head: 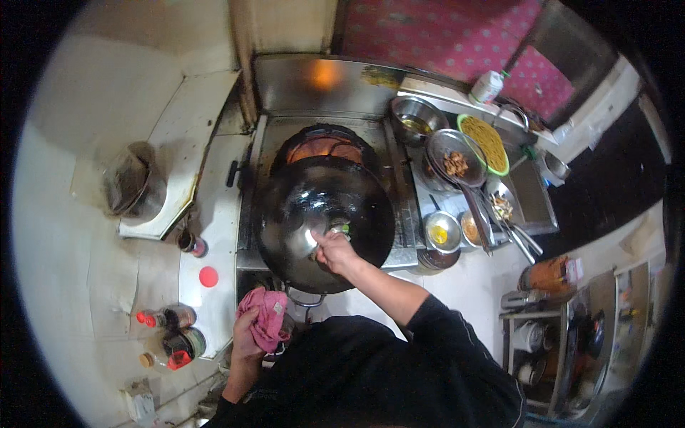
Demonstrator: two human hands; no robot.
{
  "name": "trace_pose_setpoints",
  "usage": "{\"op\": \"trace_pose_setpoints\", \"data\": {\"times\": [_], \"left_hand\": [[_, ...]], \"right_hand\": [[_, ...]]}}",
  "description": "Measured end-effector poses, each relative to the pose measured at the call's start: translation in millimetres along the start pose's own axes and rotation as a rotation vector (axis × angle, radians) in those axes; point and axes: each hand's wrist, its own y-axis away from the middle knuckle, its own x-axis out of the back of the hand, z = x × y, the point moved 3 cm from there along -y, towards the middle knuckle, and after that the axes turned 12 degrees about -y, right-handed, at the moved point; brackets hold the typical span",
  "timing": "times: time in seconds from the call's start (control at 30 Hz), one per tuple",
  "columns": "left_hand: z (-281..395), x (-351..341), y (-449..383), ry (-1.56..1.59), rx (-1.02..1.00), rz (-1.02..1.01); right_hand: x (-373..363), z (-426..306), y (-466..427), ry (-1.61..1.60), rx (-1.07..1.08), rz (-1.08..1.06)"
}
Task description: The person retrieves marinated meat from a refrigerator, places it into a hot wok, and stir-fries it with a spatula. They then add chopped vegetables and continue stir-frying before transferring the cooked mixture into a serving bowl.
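A large black wok (353, 187) is drawn towards me, partly off the glowing burner (324, 148). Over its bowl, my right hand (336, 252) grips a shiny metal utensil (306, 238), which looks like a ladle; its exact shape is blurred. A small green and white bit (342, 229) shows beside my fingers in the wok. My left hand (249, 333) is closed around a bunched pink cloth (263, 320) at the wok's near left side. The cloth hides any wok handle there. Near the wok's front edge a metal loop (306, 300) is visible.
On the right counter stand a metal pot (417, 119), a strainer with brown food pieces (456, 160), a green-rimmed basket of noodles (484, 144), a bowl with yellow contents (442, 232) and a sink (538, 200). Sauce bottles (182, 342) and a bucket (140, 184) are at left.
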Motion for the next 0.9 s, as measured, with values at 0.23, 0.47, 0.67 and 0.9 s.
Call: {"op": "trace_pose_setpoints", "data": {"times": [0.23, 0.47, 0.67, 0.9], "left_hand": [[10.2, -27.2, -16.1, -0.11, 0.033, -0.063], [15.3, -87.7, -48.6, -0.386, -0.007, -0.139], [-16.2, -180.8, -80.2, -0.718, 0.078, -0.26], [-96.0, -260.9, -99.6, -0.864, 0.225, -0.601]], "right_hand": [[-2.3, -104.6, 86.6, 1.101, 0.9, -0.248], [84.1, -150.0, 219.8, 1.822, 1.25, -0.21], [207.0, -108.8, 329.5, 1.687, 0.945, 0.548], [373.1, 47.4, 511.6, 1.322, 0.284, 1.648]]}}
